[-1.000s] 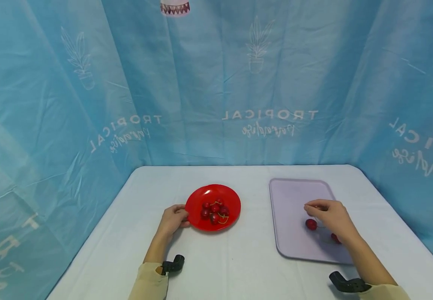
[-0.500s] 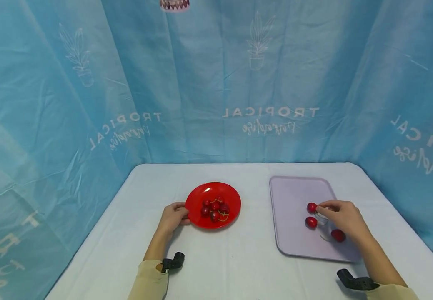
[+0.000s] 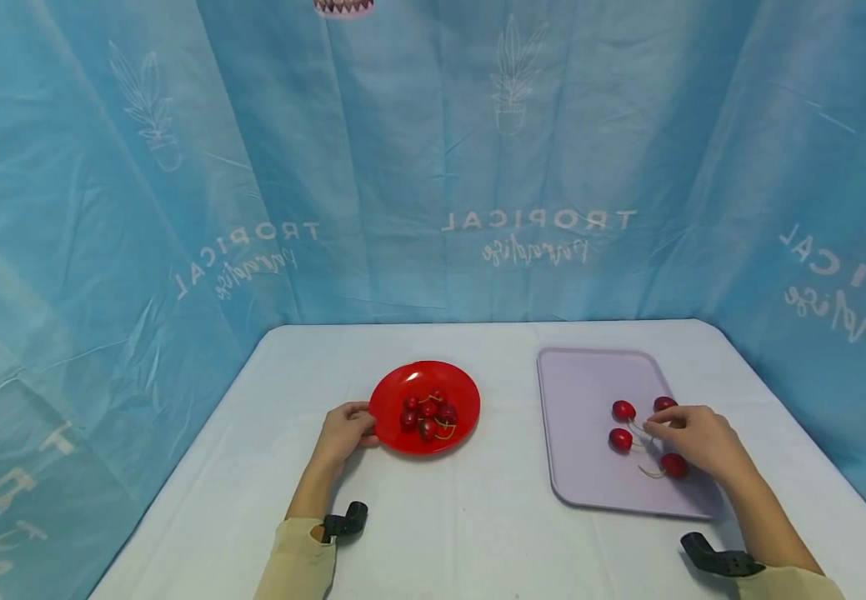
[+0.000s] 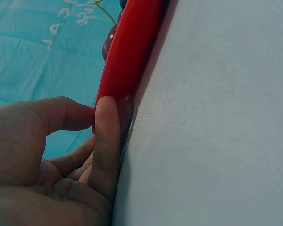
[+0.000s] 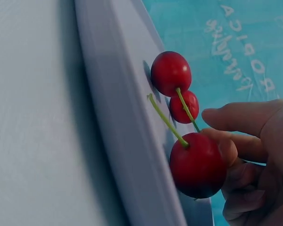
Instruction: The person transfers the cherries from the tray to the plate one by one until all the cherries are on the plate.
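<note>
Nearest us, two items of clothing: a left beige sleeve (image 3: 297, 554) and a right beige sleeve (image 3: 788, 583), each with a black wrist camera (image 3: 346, 522) at its cuff. Next, one right hand (image 3: 703, 442), low over the tray's right side, fingers bent, thumb and forefinger close together; we cannot tell whether a stem lies between them. Beneath and around it, one lilac tray (image 3: 583, 475) bearing four stemmed red cherries: the nearest cherry (image 3: 674, 465) just beside the hand, two cherries (image 3: 621, 440) to its left, and a farther cherry (image 3: 665, 403) partly hidden by the hand. One left hand (image 3: 342, 435), gripping the rim of a round red plate (image 3: 395, 392) between thumb and fingers. On the plate, a cluster of cherries (image 3: 428, 408). One white-covered table (image 3: 508, 517) beneath all. Farthest, a blue printed curtain (image 3: 395, 167).
</note>
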The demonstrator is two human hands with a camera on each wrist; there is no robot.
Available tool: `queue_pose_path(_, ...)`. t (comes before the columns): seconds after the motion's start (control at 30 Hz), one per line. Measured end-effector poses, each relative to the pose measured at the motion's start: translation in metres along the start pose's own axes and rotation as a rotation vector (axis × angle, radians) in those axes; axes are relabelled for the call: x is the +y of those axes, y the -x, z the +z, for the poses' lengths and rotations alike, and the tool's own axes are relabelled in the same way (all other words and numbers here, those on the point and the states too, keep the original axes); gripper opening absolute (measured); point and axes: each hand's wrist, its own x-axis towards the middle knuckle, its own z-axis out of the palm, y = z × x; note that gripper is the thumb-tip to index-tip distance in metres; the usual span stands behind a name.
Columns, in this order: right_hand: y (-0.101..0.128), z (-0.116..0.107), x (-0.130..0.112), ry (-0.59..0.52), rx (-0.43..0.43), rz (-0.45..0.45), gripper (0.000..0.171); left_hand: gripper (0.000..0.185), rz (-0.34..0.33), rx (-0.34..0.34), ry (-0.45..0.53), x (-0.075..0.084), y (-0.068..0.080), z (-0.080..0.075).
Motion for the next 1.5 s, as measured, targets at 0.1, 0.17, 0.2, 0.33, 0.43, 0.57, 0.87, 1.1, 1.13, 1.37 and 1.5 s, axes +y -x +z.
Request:
queue_pose_path(0.1,0.0,0.0,0.001,0.009,-0.014,0.001,0.044,0.036,-0.004,-0.001,0.004,0.001,0.001,0.0)
queue_pose_path(0.17,0.001,0.001,0.001,0.009,-0.017,0.002,0.043,0.036,-0.002,-0.003,0.002,0.002,0.001,0.0)
queue_pose_path(0.2,0.001,0.001,0.001,0.012,-0.02,0.001,0.043,0.036,-0.003,-0.002,0.004,0.002,0.001,0.0)
queue_pose_path(0.33,-0.001,0.003,0.002,0.025,-0.034,-0.007,0.04,0.035,-0.003,-0.004,0.005,0.001,0.0,0.0)
queue_pose_path(0.43,-0.001,0.003,0.002,0.023,-0.046,-0.02,0.037,0.035,-0.005,-0.003,0.006,0.001,0.0,0.0)
queue_pose_path(0.57,-0.002,0.005,0.002,0.013,-0.042,-0.025,0.034,0.036,0.003,-0.003,0.003,0.001,-0.001,0.0)
queue_pose_path(0.87,-0.001,0.006,0.003,-0.026,-0.015,-0.05,0.037,0.037,-0.012,-0.008,0.002,0.003,0.001,-0.001)
queue_pose_path(1.1,-0.001,0.009,0.006,-0.067,0.014,-0.052,0.038,0.037,-0.019,-0.016,0.009,0.004,0.002,0.0)
queue_pose_path(1.13,-0.001,0.01,0.006,-0.072,0.016,-0.05,0.039,0.037,-0.018,-0.018,0.01,0.004,0.002,0.0)
queue_pose_path(1.37,0.002,0.01,0.005,-0.118,0.017,-0.003,0.046,0.036,-0.002,-0.022,0.019,0.002,0.001,-0.001)
queue_pose_path(1.5,0.002,0.01,0.003,-0.126,0.02,0.003,0.047,0.037,-0.001,-0.016,0.018,0.001,0.001,0.0)
